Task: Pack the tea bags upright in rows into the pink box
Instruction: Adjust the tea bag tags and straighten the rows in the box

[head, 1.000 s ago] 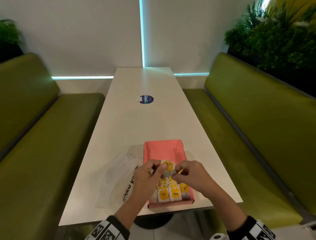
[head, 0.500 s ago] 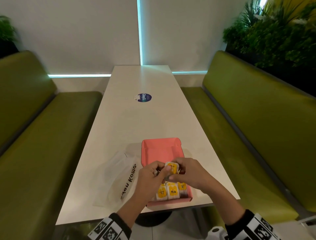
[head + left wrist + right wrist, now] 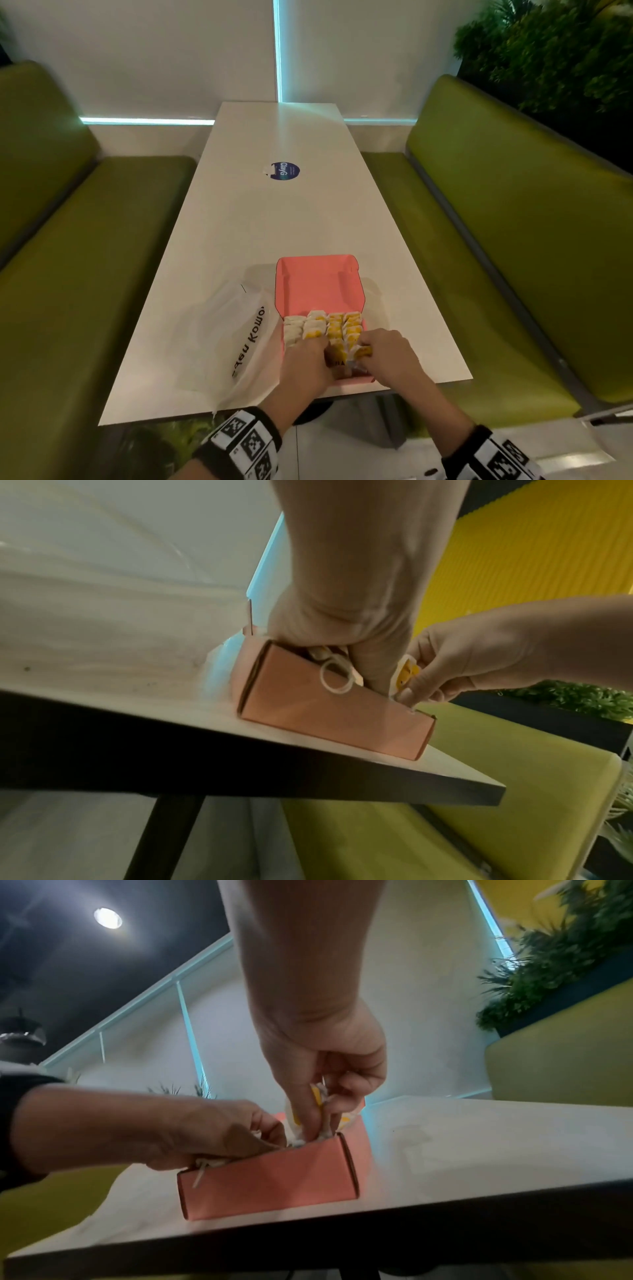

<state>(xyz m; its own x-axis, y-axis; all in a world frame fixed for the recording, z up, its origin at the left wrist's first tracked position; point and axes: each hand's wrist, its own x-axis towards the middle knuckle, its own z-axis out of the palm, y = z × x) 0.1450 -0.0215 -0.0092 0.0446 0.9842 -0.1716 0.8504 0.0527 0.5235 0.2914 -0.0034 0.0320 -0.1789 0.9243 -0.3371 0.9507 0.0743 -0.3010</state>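
Observation:
The pink box (image 3: 318,284) lies open near the table's front edge, its lid standing at the far side. Rows of upright yellow-and-white tea bags (image 3: 334,325) fill its near half. My left hand (image 3: 320,347) reaches down into the near left of the box, thumb and fingers curled around packed tea bags; its fingertips are hidden. My right hand (image 3: 363,354) pinches one tea bag (image 3: 316,1099) and holds it low in the near right corner of the box (image 3: 270,1183). A string loop (image 3: 337,680) hangs over the box's front wall (image 3: 329,712).
A crumpled clear plastic bag (image 3: 239,335) with dark print lies just left of the box. A blue round sticker (image 3: 284,170) sits mid-table. Green benches (image 3: 85,274) flank the white table (image 3: 274,222) on both sides. Plants (image 3: 548,51) stand at the back right.
Both hands have dropped from above the box into its near end, bringing the pinched tea bag down among the rows. The head view has tilted down.

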